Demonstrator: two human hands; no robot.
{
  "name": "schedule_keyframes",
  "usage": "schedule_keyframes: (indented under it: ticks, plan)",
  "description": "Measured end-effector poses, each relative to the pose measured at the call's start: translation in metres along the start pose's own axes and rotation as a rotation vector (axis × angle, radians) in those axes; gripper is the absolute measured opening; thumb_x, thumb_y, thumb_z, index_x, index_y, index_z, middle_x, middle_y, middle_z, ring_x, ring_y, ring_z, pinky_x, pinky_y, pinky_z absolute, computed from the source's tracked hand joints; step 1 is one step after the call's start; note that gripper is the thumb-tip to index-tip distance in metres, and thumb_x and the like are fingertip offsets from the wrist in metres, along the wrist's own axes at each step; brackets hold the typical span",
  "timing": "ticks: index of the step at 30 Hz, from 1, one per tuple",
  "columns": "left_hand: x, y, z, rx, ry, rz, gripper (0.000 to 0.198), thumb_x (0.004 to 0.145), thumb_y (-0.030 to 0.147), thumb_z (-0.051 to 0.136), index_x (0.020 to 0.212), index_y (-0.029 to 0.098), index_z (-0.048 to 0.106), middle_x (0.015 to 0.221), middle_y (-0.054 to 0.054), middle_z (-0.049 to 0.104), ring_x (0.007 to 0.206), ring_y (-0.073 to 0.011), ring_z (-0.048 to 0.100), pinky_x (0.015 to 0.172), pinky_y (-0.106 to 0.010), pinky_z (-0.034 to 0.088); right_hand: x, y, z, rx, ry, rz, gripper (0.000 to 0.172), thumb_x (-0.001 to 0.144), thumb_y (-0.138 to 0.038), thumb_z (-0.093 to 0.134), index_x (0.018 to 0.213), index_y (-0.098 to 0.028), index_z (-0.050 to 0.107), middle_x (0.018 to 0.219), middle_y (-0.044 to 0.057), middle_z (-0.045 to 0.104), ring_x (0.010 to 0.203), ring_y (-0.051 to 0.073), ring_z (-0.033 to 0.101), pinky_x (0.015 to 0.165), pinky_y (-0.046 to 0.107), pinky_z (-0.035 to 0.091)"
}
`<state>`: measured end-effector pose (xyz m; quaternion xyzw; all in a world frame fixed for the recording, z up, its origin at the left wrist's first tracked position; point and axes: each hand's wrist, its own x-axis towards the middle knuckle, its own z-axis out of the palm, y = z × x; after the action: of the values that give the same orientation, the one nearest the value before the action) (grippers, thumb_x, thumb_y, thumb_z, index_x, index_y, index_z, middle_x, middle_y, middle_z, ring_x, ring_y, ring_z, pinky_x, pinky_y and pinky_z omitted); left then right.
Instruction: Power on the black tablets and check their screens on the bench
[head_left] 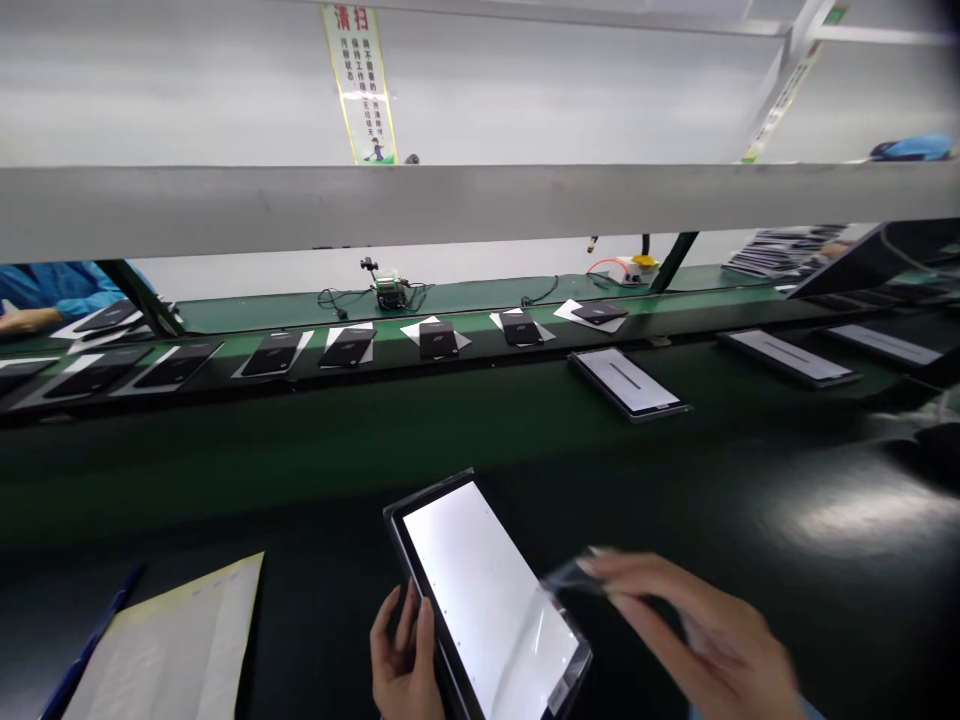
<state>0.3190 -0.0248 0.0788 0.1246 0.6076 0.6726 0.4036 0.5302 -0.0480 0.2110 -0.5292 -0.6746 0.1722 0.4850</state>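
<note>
A tablet point(480, 590) with a lit white screen is tilted up in front of me. My left hand point(409, 650) grips its left edge, thumb along the front bezel and fingers toward the back. At the lower right of the screen, a clear plastic film point(566, 577) is partly lifted and bends away from the glass. Between thumb and fingers, my right hand point(690, 620) pinches the raised corner of this film. Motion blurs the right hand a little. The lower part of the film still lies over the screen.
Several dark devices on white sheets point(347, 346) line the raised green ledge. Tablets with lit screens point(628, 382) lie at right. A paper sheet point(176, 645) and a blue pen point(94, 640) are at lower left. A co-worker's blue sleeve point(64, 288) shows at far left.
</note>
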Motion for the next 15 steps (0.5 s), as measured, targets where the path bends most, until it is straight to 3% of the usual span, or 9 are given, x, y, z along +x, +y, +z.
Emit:
schedule_keyframes:
  ticks: [2,4,7,10,15]
  plan:
    - [0.001,-0.002,-0.001,-0.004,-0.009,-0.001,0.052,0.063,0.041,0.081,0.108,0.026,0.059,0.102,-0.006,0.071,0.117,-0.0338,0.057,0.108,-0.053,0.038,0.033,0.003,0.038,0.063,-0.133,-0.043,0.013,0.094,-0.025,0.053,0.100,-0.027,0.064,0.108,0.002,0.069,0.106,0.018,0.063,0.095,0.029,0.053]
    - [0.002,-0.003,-0.002,-0.020,-0.018,-0.004,0.056,0.061,0.044,0.082,0.108,0.026,0.058,0.102,-0.005,0.071,0.119,-0.0338,0.056,0.109,-0.052,0.036,0.056,0.011,0.077,0.068,-0.235,-0.073,0.023,0.095,-0.027,0.048,0.117,-0.024,0.057,0.124,0.005,0.062,0.117,0.020,0.057,0.101,0.034,0.049]
    - [0.004,-0.007,-0.004,-0.040,-0.016,-0.030,0.062,0.056,0.048,0.084,0.108,0.027,0.058,0.103,-0.004,0.071,0.118,-0.0335,0.056,0.110,-0.051,0.035,0.059,0.029,0.115,-0.029,-0.402,-0.116,0.048,0.096,-0.032,0.045,0.142,-0.022,0.032,0.150,0.009,0.034,0.136,0.023,0.035,0.109,0.041,0.040]
    - [0.005,-0.009,-0.006,-0.021,0.010,-0.041,0.063,0.055,0.049,0.085,0.107,0.025,0.058,0.104,-0.005,0.071,0.116,-0.0330,0.057,0.107,-0.048,0.040,0.029,0.051,0.112,-0.119,-0.493,-0.155,0.051,0.098,-0.034,0.042,0.146,-0.029,0.023,0.153,0.005,0.027,0.140,0.023,0.027,0.109,0.043,0.040]
    - [0.009,-0.011,-0.006,0.001,0.047,-0.142,0.060,0.060,0.047,0.082,0.110,0.022,0.059,0.103,-0.008,0.071,0.100,-0.0330,0.066,0.084,-0.042,0.057,-0.042,0.088,0.072,-0.334,-0.426,-0.078,0.058,0.095,-0.040,0.046,0.147,-0.038,0.020,0.146,0.002,0.040,0.133,0.028,0.036,0.099,0.045,0.051]
